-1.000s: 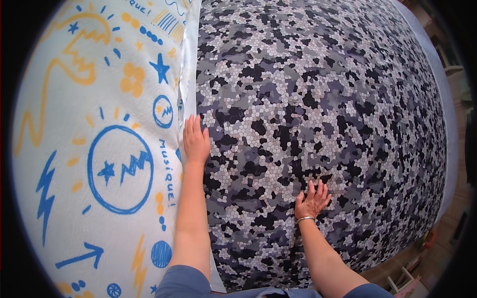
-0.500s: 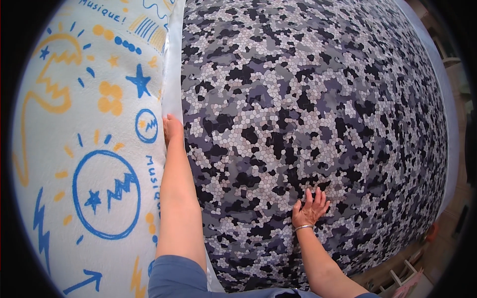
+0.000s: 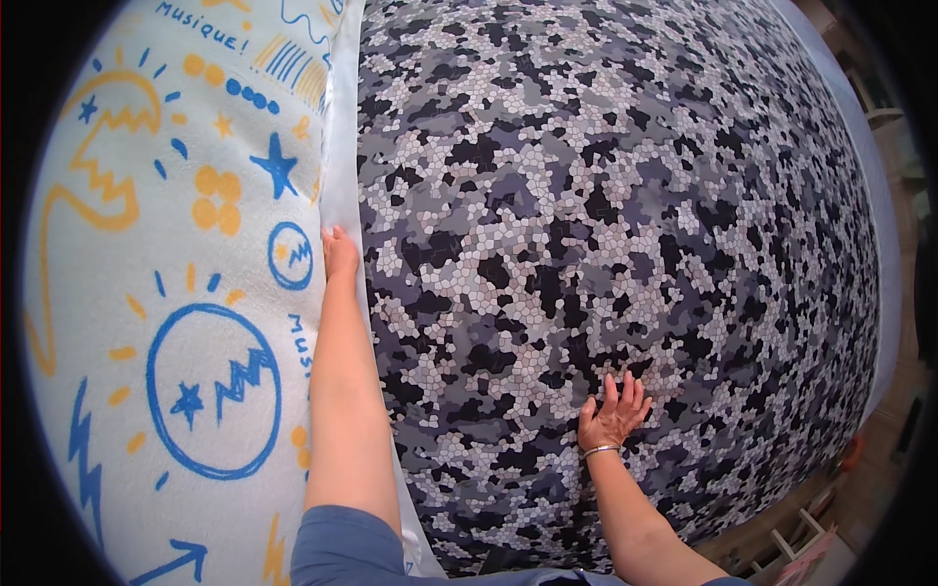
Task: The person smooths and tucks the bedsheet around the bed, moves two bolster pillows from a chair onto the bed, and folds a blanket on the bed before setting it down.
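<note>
A grey, black and white mosaic-patterned cover [image 3: 606,195] is spread over a bed and fills most of the head view. To its left lies a white fabric [image 3: 176,293] printed with blue and yellow stars, circles and zigzags. My left hand [image 3: 339,252] reaches far forward along the seam between the two, lying flat on the white edge strip [image 3: 342,146], fingers together. My right hand [image 3: 614,415] rests palm down on the patterned cover, fingers slightly spread, a thin bracelet on its wrist. Neither hand holds anything.
The bed's far and right edges show a pale sheet border [image 3: 870,176]. A wooden floor [image 3: 909,381] and a white slatted object [image 3: 796,542] lie beyond the bed at the lower right.
My left arm has stretched further forward along the seam, and the view has shifted so the printed fabric takes up less width. My right hand stays flat in about the same spot.
</note>
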Action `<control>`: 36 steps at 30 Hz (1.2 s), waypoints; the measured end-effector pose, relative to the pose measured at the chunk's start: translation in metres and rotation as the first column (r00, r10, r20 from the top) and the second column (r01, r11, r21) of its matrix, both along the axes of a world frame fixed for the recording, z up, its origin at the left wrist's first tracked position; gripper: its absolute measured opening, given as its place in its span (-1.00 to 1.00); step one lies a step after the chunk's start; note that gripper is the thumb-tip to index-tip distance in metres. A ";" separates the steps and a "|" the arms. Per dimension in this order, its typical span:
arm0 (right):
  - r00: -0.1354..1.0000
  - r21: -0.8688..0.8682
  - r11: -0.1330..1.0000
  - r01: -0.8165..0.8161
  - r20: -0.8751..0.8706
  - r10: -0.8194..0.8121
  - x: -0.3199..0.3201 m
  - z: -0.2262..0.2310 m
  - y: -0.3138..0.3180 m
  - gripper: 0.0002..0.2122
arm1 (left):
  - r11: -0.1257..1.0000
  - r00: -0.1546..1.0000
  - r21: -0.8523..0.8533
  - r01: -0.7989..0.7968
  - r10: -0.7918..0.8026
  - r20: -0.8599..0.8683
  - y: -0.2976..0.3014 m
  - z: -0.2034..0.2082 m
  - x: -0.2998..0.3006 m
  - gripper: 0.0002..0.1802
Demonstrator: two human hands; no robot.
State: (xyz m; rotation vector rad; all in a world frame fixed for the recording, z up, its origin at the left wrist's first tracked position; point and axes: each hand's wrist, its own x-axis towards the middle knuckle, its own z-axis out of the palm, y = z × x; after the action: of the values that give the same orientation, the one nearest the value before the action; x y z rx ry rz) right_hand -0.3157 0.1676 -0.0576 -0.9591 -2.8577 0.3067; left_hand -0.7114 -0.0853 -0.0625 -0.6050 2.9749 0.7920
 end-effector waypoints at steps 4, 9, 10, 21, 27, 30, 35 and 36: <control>1.000 0.007 1.000 0.001 0.003 -0.001 0.001 0.001 0.004 -0.56 | 0.796 0.757 -0.419 0.436 -0.576 -0.307 0.003 -0.007 0.020 -0.49; 1.000 0.003 1.000 -0.002 -0.018 0.002 0.002 0.001 0.002 -0.56 | 0.990 0.980 -0.023 0.137 -0.139 -0.142 -0.004 0.003 0.059 -0.48; 1.000 -0.015 1.000 -0.001 -0.019 0.001 0.001 0.002 -0.004 -0.56 | 0.988 0.967 0.018 0.154 -0.147 -0.208 -0.020 0.000 0.064 -0.48; 0.999 0.062 0.998 0.008 -0.036 -0.006 0.001 0.002 -0.001 -0.61 | 0.935 0.898 -0.033 0.352 -0.347 -0.270 -0.067 0.033 0.320 -0.55; 0.996 0.089 0.996 -0.004 -0.093 0.012 0.005 -0.004 -0.009 -0.61 | 0.968 0.973 0.188 0.167 -0.131 -0.192 -0.112 -0.002 0.360 -0.52; 0.996 0.035 0.999 -0.022 -0.084 0.025 0.005 -0.005 -0.020 -0.62 | 0.958 0.975 0.243 0.150 -0.102 -0.198 -0.129 -0.006 0.391 -0.54; 0.995 0.144 0.990 0.000 -0.094 0.014 0.011 -0.012 0.003 -0.63 | 0.876 0.854 -0.182 0.446 -0.477 -0.207 -0.082 0.053 0.485 -0.55; 0.996 0.139 0.990 0.002 -0.090 0.010 0.009 -0.010 0.005 -0.64 | 0.902 0.881 -0.122 0.414 -0.430 -0.195 -0.085 0.066 0.506 -0.55</control>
State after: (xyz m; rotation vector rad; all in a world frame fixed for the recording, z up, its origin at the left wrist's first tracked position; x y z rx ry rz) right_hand -0.3066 0.1725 -0.0679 -0.8900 -2.7570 0.1454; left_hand -0.2057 -0.1707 0.0032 0.1529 3.1589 0.7450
